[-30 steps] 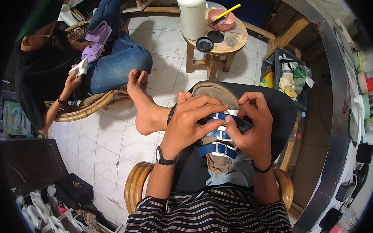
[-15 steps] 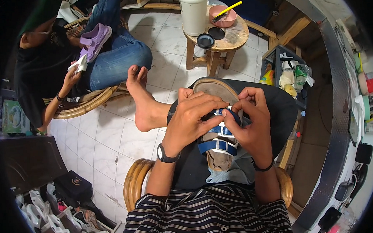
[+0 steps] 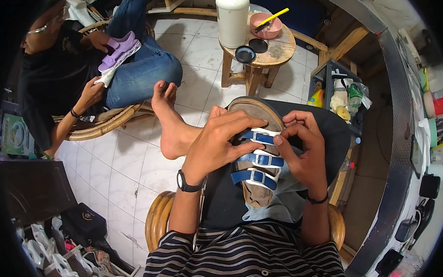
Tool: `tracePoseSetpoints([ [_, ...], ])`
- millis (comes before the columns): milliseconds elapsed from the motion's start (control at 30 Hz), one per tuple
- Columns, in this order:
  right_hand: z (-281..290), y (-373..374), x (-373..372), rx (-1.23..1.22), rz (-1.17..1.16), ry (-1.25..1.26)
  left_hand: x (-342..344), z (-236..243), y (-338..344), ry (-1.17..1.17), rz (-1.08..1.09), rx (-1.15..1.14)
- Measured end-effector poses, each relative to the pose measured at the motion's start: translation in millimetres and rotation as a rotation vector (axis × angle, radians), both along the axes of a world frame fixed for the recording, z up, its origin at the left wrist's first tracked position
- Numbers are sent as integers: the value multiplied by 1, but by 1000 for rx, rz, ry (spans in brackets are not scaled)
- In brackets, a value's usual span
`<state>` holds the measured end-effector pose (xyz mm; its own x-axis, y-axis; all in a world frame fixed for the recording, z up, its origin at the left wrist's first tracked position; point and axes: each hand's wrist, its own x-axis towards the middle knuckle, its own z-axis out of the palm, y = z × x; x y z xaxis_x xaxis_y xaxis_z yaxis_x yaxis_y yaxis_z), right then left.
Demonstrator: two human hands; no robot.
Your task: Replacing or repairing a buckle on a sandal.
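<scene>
The round wooden stool point(image 3: 281, 52) beyond the knees is occupied by a tall white bottle point(image 3: 233, 21), a pink bowl point(image 3: 275, 30) with a yellow-handled brush point(image 3: 278, 15) laid across it, and two round black lids point(image 3: 245, 54). To its right, a grey crate point(image 3: 328, 73) is filled with packets and bottles. At upper left, a purple sandal point(image 3: 118, 51) and a white cloth point(image 3: 105, 77) are held by a seated co-worker point(image 3: 49, 91).

The blue-strapped sandal point(image 3: 262, 160) is supported on the dark-trousered lap point(image 3: 223, 202), toe pointed away, with a pale blue cloth point(image 3: 288, 204) spread under and beside its heel. Its left edge is covered by the left hand point(image 3: 214, 146), whose fingers are clamped on it at the front strap, thumb on the blue band and index finger on the footbed. The right hand point(image 3: 307, 150) is held at that strap's right end, its fingers curled; whether thumb and index finger are pressed together cannot be told. A bare foot point(image 3: 169, 123) is stretched out on the left.

The floor point(image 3: 115, 176) is laid with white, grey-veined tiles. At lower left a black case point(image 3: 84, 221) is placed beside crowded white objects point(image 3: 55, 256); the right side is bounded by a dark metal edge point(image 3: 391, 147), with black adapters point(image 3: 429, 186) beyond it.
</scene>
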<state>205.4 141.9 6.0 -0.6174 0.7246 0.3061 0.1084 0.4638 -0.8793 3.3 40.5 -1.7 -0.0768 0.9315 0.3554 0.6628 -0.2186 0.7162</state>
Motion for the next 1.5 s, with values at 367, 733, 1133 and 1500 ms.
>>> tracePoseSetpoints([
  [367,36,14,-17,537,146,-288,-23,4,1,-485,-143,-106],
  [733,21,24,-18,702,243,-253,0,-15,10,-528,42,33],
  [1133,17,7,1,422,48,-17,-6,-7,-4,-299,-59,80],
  [1500,-3,1,24,-33,-28,3,0,-26,0,-381,-98,27],
])
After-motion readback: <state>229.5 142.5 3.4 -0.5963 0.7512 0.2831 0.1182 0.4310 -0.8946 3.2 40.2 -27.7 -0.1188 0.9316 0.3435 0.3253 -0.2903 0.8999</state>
